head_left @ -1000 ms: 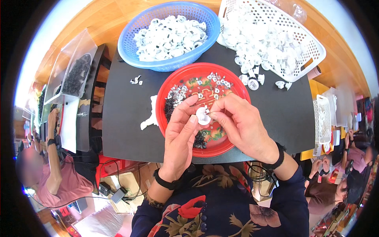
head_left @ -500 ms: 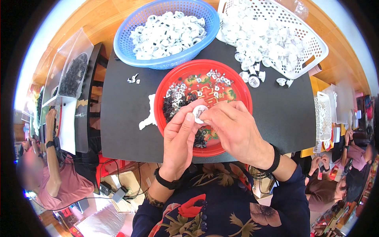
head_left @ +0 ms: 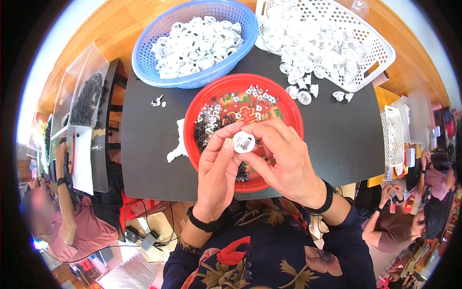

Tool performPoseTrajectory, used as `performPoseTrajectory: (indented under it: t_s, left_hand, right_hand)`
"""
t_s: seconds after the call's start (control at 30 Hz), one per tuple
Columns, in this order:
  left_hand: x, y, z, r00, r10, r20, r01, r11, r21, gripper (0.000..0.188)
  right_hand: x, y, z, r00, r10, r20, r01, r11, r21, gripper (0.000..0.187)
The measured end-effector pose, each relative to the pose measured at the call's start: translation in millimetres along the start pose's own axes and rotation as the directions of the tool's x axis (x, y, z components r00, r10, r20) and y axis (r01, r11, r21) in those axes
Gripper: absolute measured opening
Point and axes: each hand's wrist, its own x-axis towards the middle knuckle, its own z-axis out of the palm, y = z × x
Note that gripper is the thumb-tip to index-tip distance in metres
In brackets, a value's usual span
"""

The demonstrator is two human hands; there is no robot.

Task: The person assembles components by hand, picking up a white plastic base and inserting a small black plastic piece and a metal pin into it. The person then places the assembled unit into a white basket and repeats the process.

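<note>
Between my two hands is a small round white plastic part [head_left: 244, 142] with a rectangular recess in its face. My left hand [head_left: 217, 156] pinches its left edge with thumb and fingertips. From the other side, the thumb and fingers of my right hand [head_left: 286, 161] close around its right edge. Both hands hover over a red round tray [head_left: 299, 118] with a printed pattern. In that tray lie small clear parts [head_left: 208, 118] and a pile of small black parts [head_left: 202, 132], partly hidden by my hands.
A blue oval basket [head_left: 139, 67] heaped with white parts stands back left. A white rectangular basket [head_left: 380, 55] at back right overflows with similar parts onto the black table [head_left: 341, 139]. White crumpled material [head_left: 178, 149] lies left of the tray. Other people work at both sides.
My right fingers have moved from the face of the white part to its edge, so its recess now shows. The whole view has shifted slightly.
</note>
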Motion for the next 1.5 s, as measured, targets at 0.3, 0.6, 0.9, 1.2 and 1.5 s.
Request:
performPoseTrajectory:
  t_s: [0.3, 0.6, 0.9, 1.2, 1.5]
  left_hand:
    - [-5, 2, 1, 0.992, -0.122, -0.016, 0.117, 0.978, -0.173, 0.034]
    - [-5, 4, -3, 0.971, -0.222, -0.093, 0.205, 0.966, -0.16, 0.035]
    - [-6, 11, -11, 0.975, -0.153, -0.161, 0.148, 0.988, -0.045, 0.044]
    - [-6, 14, -21, 0.972, -0.131, -0.196, 0.126, 0.991, -0.041, 0.045]
    - [-7, 11, -15, 0.982, -0.069, -0.174, 0.087, 0.992, 0.096, 0.038]
  right_hand:
    - [-3, 0, 12, 0.968, -0.219, -0.125, 0.189, 0.958, -0.214, 0.038]
    - [-10, 4, 17, 0.938, -0.328, -0.114, 0.282, 0.911, -0.301, 0.043]
    - [-15, 15, -17, 0.998, -0.051, -0.042, 0.042, 0.982, -0.186, 0.027]
    - [-23, 46, -26, 0.989, 0.045, 0.144, 0.014, 0.923, -0.386, 0.008]
    - [-15, 48, -7, 0.959, -0.003, 0.284, 0.149, 0.857, -0.494, 0.011]
